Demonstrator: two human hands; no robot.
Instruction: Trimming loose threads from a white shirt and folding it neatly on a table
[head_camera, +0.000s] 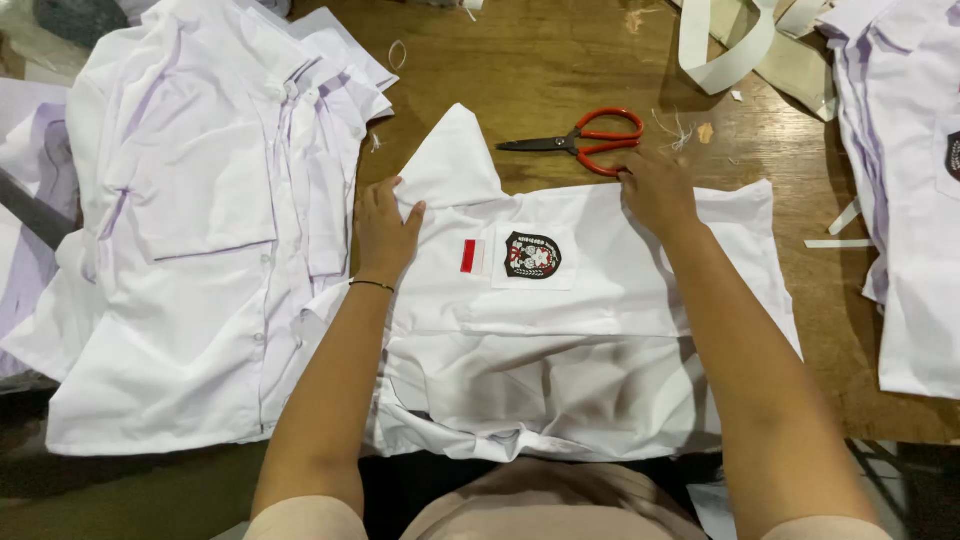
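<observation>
- At the far left I am seeing a stack of white shirts (200, 230) lying on the wooden bench (540, 70), its right edge just beside the left hand.
- The left hand (385, 225) is pressing flat on the white shirt (560, 340) in front of me, fingers released and spread by the sleeve that is pointing up and away; it is grasping nothing.
- The shirt is lying face up in the middle of the bench, its pocket carrying a small red-and-white patch (472, 256) and a dark crest badge (532, 254).
- The right hand (655, 190) is resting on the shirt's far edge, fingers loose and flat, just beside the red-handled scissors (585, 140).
- At the right, more white garments (910, 190) and strips of white tape (725, 50) are lying.
- I am judging this as the smoothing step of a fold; the next move calls for an even pull so the cloth lies flat.
</observation>
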